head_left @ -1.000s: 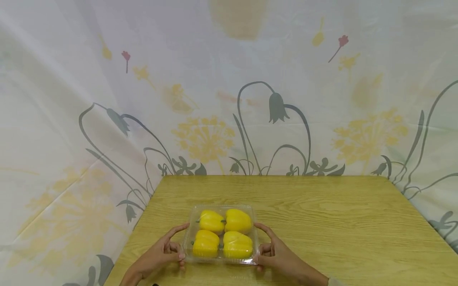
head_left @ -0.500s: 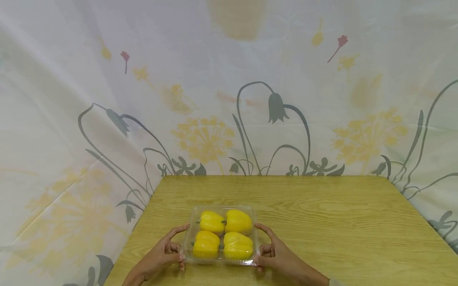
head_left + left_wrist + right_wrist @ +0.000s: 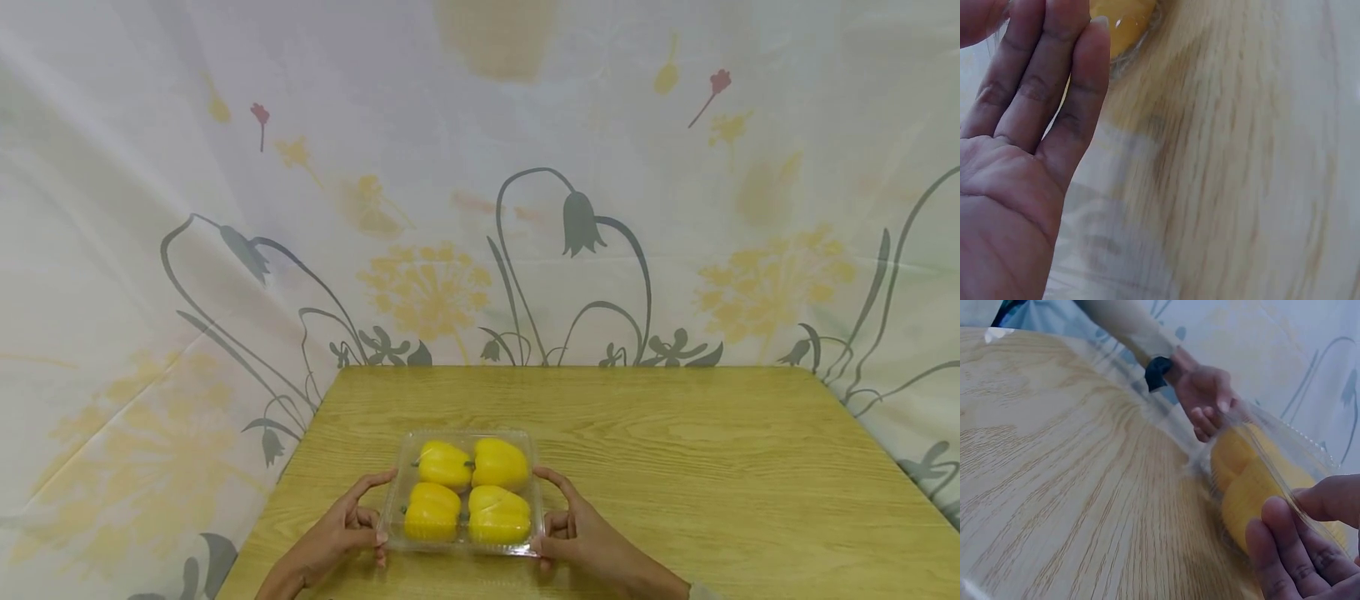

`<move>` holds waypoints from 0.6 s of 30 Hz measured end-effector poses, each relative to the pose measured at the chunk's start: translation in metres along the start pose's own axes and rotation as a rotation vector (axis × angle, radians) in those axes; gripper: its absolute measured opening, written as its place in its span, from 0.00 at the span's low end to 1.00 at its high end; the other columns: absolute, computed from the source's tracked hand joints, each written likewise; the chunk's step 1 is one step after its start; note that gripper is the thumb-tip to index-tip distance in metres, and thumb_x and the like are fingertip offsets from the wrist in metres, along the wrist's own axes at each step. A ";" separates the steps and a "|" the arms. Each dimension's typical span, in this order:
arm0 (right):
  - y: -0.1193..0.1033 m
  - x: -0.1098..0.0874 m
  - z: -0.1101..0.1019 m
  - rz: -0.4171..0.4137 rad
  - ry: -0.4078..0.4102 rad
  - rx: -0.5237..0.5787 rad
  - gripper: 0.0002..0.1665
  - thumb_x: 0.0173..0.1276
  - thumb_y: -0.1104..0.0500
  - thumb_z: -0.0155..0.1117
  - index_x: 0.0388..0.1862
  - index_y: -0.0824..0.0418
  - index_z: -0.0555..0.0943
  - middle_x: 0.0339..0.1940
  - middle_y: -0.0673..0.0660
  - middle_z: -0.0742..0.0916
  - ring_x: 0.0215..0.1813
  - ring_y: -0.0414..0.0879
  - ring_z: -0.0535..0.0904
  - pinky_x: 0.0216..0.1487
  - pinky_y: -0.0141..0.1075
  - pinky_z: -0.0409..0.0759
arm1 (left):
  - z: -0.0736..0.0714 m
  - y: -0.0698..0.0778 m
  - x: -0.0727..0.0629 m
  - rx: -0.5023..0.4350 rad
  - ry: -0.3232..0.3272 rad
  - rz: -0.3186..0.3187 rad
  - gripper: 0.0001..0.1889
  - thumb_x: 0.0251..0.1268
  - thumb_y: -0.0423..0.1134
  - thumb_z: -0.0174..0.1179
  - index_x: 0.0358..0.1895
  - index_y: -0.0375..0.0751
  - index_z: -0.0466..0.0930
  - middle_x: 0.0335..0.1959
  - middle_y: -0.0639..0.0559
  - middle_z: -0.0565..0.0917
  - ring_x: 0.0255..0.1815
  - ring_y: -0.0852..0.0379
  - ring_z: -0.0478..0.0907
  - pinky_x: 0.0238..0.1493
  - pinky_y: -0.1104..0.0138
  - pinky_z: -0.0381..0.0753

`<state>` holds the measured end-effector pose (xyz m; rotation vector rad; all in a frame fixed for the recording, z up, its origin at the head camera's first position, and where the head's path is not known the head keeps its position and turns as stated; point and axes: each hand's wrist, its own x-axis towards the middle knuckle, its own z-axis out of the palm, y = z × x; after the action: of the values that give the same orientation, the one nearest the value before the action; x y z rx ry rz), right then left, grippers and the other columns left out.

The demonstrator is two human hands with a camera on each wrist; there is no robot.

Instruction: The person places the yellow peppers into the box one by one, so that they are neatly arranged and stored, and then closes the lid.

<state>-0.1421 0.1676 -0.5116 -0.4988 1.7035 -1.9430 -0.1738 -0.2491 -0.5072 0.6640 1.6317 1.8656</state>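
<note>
A clear plastic clamshell box [image 3: 468, 434] lies near the front of the table, its lid down over several yellow bell peppers [image 3: 498, 512] with green stems. My left hand [image 3: 337, 529] holds its left side, thumb at the near corner and index finger farther along the edge. On the opposite side, my right hand [image 3: 592, 537] grips the box the same way. The right wrist view shows the right thumb and fingers [image 3: 1279, 515] pinching the rim. Only part of one pepper [image 3: 1124, 22] appears past the left fingers in the left wrist view. Whether the box touches the table I cannot tell.
The wood-grain table [image 3: 712, 467] extends to the back and right of the box. A pale curtain [image 3: 450, 125] printed with flowers hangs behind and beside it. A dark band [image 3: 1158, 373] is around the left wrist.
</note>
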 end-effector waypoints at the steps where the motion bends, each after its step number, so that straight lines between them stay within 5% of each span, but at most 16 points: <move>1: 0.000 0.000 0.000 -0.001 0.001 -0.006 0.58 0.73 0.63 0.68 0.85 0.53 0.38 0.36 0.61 0.87 0.34 0.46 0.85 0.51 0.40 0.85 | 0.000 0.001 0.000 0.013 0.007 -0.008 0.43 0.73 0.22 0.56 0.84 0.41 0.41 0.36 0.45 0.87 0.36 0.53 0.86 0.46 0.58 0.88; 8: 0.001 0.001 -0.004 -0.027 0.026 -0.115 0.57 0.74 0.60 0.68 0.86 0.53 0.40 0.39 0.61 0.88 0.39 0.48 0.86 0.51 0.38 0.85 | -0.002 0.008 0.003 0.159 0.093 -0.074 0.41 0.76 0.29 0.59 0.84 0.38 0.44 0.47 0.39 0.83 0.45 0.53 0.82 0.53 0.57 0.85; 18: -0.006 0.004 -0.011 -0.056 0.028 -0.168 0.56 0.74 0.61 0.68 0.86 0.55 0.41 0.41 0.60 0.86 0.42 0.47 0.85 0.48 0.39 0.87 | -0.005 0.007 0.009 0.198 0.093 -0.060 0.41 0.75 0.28 0.59 0.84 0.39 0.46 0.48 0.41 0.80 0.47 0.55 0.81 0.54 0.57 0.85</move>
<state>-0.1522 0.1750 -0.5073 -0.5885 1.9002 -1.8616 -0.1844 -0.2472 -0.5012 0.6100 1.8932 1.7300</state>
